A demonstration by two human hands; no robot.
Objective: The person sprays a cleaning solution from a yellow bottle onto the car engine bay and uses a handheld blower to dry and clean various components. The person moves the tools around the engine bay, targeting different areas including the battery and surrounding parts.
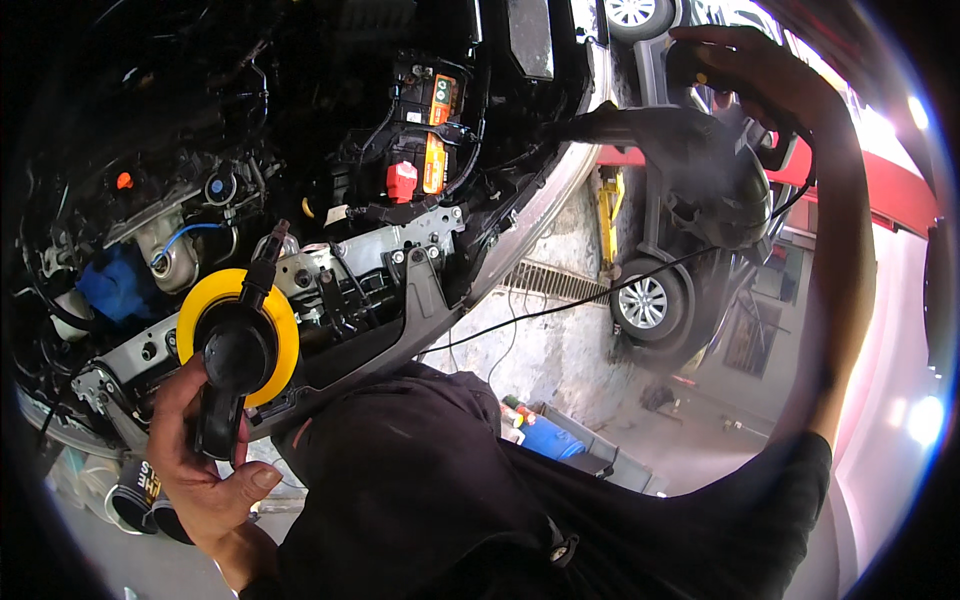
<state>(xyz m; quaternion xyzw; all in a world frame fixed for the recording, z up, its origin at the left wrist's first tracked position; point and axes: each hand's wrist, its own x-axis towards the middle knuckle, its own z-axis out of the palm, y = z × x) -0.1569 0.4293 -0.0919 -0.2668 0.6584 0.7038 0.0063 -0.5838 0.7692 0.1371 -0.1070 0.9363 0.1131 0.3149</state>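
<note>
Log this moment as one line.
left hand: holding black-and-yellow tool | right hand: raised by dark bulky part, grip unclear | engine bay: open, battery visible

Left hand partly hidden (behind black handle).

The person's left hand grips the black handle of a round tool with a yellow rim, held before an open engine bay. The raised right hand holds a dark blower-like tool, its nozzle toward the bay. A battery with a red cover sits inside; a car wheel stands beyond a black cord.
</note>
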